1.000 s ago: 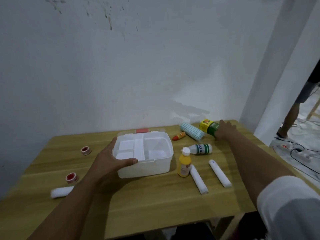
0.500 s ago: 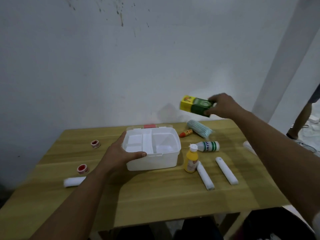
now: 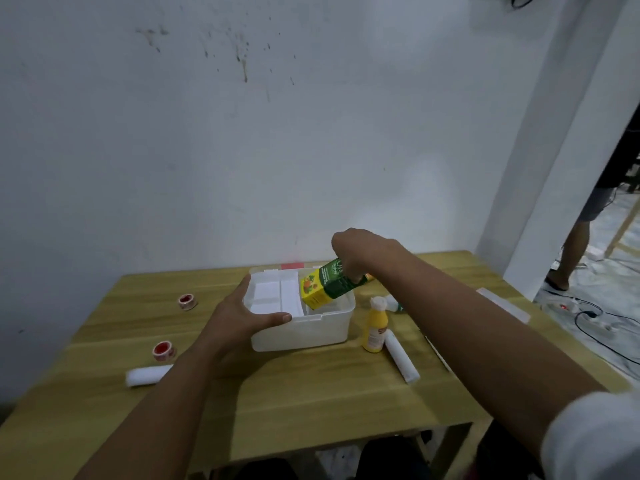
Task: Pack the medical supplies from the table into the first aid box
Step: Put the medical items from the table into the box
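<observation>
The open white first aid box (image 3: 311,332) sits mid-table, with a white divider tray in its left half. My left hand (image 3: 239,313) grips its front left rim, thumb over the edge. My right hand (image 3: 360,252) holds a green and yellow carton (image 3: 327,287) tilted, its yellow end dipping into the box's right compartment. To the right of the box stand a yellow bottle (image 3: 375,325) and lie a white gauze roll (image 3: 401,356) and a partly hidden white bottle (image 3: 393,303). Left of the box lie two red tape rolls (image 3: 187,302) (image 3: 164,350) and another gauze roll (image 3: 147,374).
The wooden table (image 3: 311,410) stands against a white wall. A flat white strip (image 3: 502,304) lies near its right edge. Beyond the doorway at right stands a person's leg (image 3: 571,251), with cables and a power strip (image 3: 595,320) on the floor.
My right hand lifted the green and yellow carton from the table's far right, carried it left and lowered it into the box. My left hand stayed on the box rim.
</observation>
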Available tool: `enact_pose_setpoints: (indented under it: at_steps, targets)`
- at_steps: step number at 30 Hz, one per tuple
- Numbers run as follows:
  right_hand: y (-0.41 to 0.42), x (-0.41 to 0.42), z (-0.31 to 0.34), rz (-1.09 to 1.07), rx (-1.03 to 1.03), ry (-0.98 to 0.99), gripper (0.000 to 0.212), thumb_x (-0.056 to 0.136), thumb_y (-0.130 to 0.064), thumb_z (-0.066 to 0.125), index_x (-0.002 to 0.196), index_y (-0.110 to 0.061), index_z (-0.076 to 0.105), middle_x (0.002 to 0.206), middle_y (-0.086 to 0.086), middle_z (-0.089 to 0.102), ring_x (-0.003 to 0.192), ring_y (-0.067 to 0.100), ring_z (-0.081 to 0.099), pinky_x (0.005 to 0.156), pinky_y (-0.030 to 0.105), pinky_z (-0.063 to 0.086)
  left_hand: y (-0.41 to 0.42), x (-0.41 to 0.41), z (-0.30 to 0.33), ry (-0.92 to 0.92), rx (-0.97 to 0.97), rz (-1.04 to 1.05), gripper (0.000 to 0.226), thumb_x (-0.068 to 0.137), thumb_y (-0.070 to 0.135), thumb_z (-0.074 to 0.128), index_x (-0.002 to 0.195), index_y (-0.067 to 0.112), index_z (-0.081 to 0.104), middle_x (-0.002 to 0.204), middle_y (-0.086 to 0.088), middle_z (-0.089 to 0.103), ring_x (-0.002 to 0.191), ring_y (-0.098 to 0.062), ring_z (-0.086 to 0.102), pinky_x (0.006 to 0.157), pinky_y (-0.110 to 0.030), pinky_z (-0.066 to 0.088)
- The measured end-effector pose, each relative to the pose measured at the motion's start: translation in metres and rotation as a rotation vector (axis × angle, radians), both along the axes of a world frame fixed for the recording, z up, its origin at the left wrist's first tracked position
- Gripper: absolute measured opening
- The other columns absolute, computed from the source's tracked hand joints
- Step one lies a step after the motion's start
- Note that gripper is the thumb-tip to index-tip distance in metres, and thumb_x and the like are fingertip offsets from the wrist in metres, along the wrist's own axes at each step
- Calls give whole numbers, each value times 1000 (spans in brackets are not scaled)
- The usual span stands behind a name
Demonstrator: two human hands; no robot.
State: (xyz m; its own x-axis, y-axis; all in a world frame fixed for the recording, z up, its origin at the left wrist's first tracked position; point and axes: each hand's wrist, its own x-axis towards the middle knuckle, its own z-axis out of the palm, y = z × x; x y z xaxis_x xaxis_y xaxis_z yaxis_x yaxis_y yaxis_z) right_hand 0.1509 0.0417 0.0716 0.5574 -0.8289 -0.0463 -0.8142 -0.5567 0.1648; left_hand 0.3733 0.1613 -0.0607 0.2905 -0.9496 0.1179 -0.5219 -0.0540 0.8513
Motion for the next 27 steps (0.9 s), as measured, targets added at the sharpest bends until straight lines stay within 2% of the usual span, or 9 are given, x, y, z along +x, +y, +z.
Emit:
enact_pose_setpoints:
  at_steps: [3,7,10,13,17,19,22,25,27]
  targets:
    - [6,9,-7,52,-60,20,32,79,-4,75,104,-10,57,88,7,53,82,25,58,66,34,47,-2,2,-3,-31,36,13,133,40,83,84,154,37,34,147,7,54,127,-21,54,97,-47,55]
    - [0,30,-32,41,100,-59,46,70,-13,89,104,-11,58,82,2,54,83,23,59,65,32,49,-3,1,-4,-47,48,21,141,38,86,80,158,33,29,152,4,48,131,-24,49,97,-45,54]
    - [-4,46,-53,20,212,-117,42,66,-20,94,87,-12,59,77,2,58,70,20,58,58,30,46,-2,-1,-3,-43,33,12,135,40,83,82,156,35,32,149,5,51,128,-22,51,94,-42,54]
    - [-4,55,-71,18,257,-186,34,72,-13,87,73,-15,53,74,3,60,62,17,55,51,27,39,0,-2,-1,-24,8,-2,125,42,80,84,150,37,39,140,9,57,121,-19,54,90,-38,55]
    - [-3,61,-81,28,243,-257,18,81,-10,78,86,-13,61,80,3,61,78,23,62,53,26,40,3,-3,2,-14,-13,-4,119,42,80,84,146,38,43,135,11,58,120,-18,56,87,-36,55]
    - [-1,56,-78,22,283,-263,22,80,-16,83,94,-11,66,91,5,68,86,26,68,60,28,52,3,-4,3,-19,-3,-11,120,43,78,83,147,37,41,138,9,57,121,-19,54,87,-36,55]
    - [-9,32,-60,-22,314,-431,54,75,-17,89,123,-4,70,116,10,73,99,27,73,83,35,61,3,-3,5,-22,1,-29,121,43,78,82,149,37,40,140,7,56,121,-19,53,84,-33,54]
    - [-30,-19,-37,-101,158,-666,35,84,-10,75,119,-9,76,117,10,76,107,25,72,95,33,56,4,-1,6,-4,-19,-37,111,46,74,86,143,40,46,134,11,59,116,-16,57,75,-25,51]
    - [-51,-69,-35,-236,36,-676,32,86,-8,65,115,-14,78,118,8,76,112,25,70,99,34,54,5,-1,8,-6,-21,-53,101,50,70,87,138,46,45,130,13,58,112,-13,55,71,-21,48]
